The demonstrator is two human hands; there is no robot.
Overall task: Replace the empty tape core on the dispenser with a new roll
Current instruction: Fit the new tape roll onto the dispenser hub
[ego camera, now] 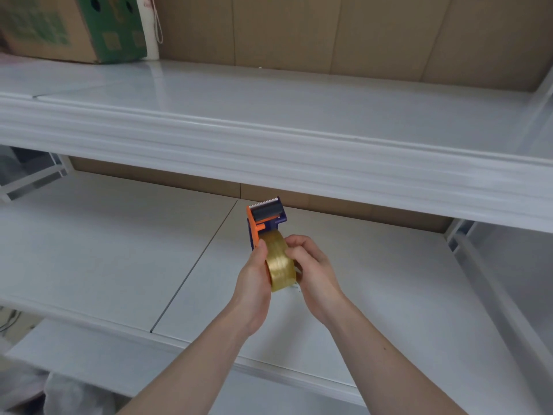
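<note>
An orange and blue tape dispenser [263, 218] is held above the lower white shelf [104, 250], its toothed blade pointing up and away. A full roll of yellowish clear tape [279, 263] sits in the dispenser body. My left hand [254, 283] grips the dispenser's left side, thumb against the orange plate. My right hand [311, 271] is closed on the right side of the tape roll, fingertips on its rim. The dispenser's hub and handle are hidden by my hands and the roll. No empty core is in view.
The upper white shelf [269, 115] juts out above the dispenser. A green and brown cardboard box [74, 28] stands at its back left. Brown cardboard panels [329, 34] line the back. A white shelf upright [484, 280] runs down the right side.
</note>
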